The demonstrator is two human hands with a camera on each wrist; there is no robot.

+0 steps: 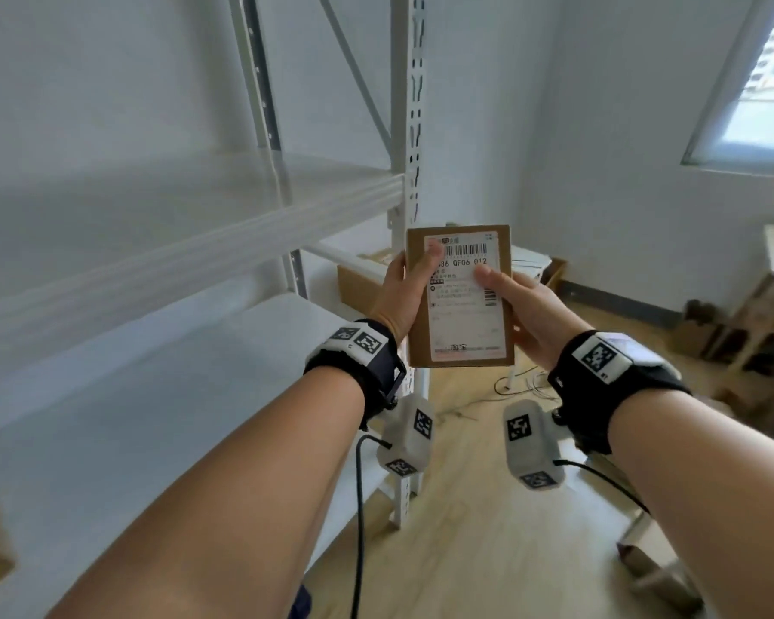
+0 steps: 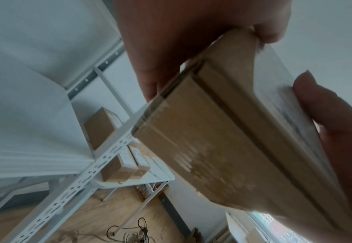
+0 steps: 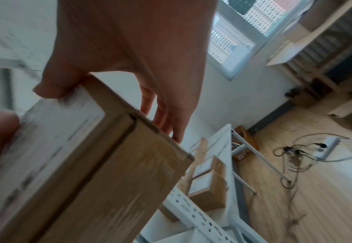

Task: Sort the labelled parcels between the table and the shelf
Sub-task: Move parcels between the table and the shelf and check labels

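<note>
I grip one parcel [image 1: 460, 297] in my left hand [image 1: 401, 297] and right hand [image 1: 530, 312], beside the shelf [image 1: 188, 234]; not yet placed; more parcels [image 2: 122, 162] wait on the desk [image 2: 160, 174] beyond it.

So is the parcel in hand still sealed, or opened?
Sealed, as far as shows: the parcel has clear tape across its closed end flaps in both wrist views; left hand and right hand hold it upright.

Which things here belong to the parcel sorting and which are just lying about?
Job: labelled parcel held by left hand and right hand; shelf; parcels on the table.
Lying about: floor cables; window.
</note>
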